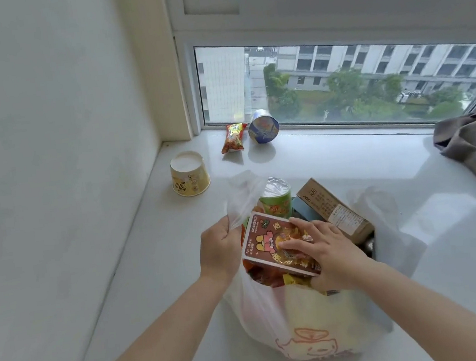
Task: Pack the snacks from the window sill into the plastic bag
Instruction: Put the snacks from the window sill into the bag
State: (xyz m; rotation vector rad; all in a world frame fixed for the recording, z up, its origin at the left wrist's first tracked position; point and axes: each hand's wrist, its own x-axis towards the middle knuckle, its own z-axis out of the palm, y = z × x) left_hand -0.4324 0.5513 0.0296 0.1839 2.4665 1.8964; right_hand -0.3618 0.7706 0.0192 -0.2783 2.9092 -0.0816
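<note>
Both hands worked at the white plastic bag (306,321) on the white window sill (348,167). Left hand (222,249) pinched the bag's handle, and right hand (325,252) grasped a dark red cardboard snack box (264,242) at the bag's mouth. Beyond the bag stood a yellow paper cup (190,174), upside down, a red snack packet (233,137) and a blue paper bowl (263,127) on its side.
</note>
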